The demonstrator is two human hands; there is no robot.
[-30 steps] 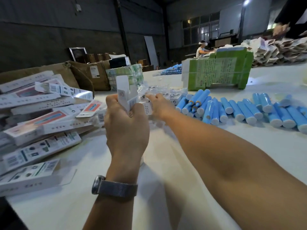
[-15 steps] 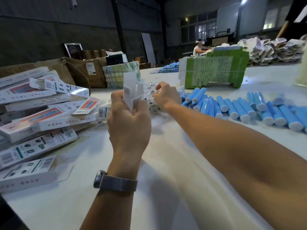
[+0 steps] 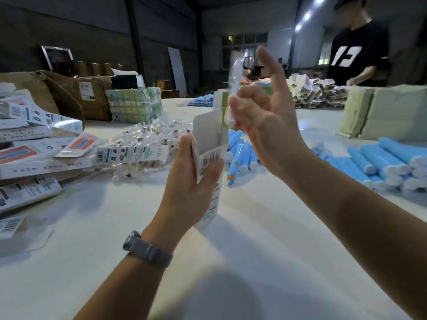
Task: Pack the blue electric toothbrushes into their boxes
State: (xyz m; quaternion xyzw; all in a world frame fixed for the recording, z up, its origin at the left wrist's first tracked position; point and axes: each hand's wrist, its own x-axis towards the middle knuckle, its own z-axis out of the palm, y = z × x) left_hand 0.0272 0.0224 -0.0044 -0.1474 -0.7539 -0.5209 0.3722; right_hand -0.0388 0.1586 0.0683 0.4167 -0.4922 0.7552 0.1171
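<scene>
My left hand grips the open box upright; just above its mouth, my right hand pinches a clear sachet, index finger raised.

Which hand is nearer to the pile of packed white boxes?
Left. The left hand, holding the open box, is beside the pile of packed boxes; the right hand is farther, over the toothbrushes.

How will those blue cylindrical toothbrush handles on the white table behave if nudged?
The blue cylindrical toothbrush handles look round and smooth, so they would probably roll sideways. They lie loosely side by side on the white table, so one push likely shifts its neighbours.
</scene>
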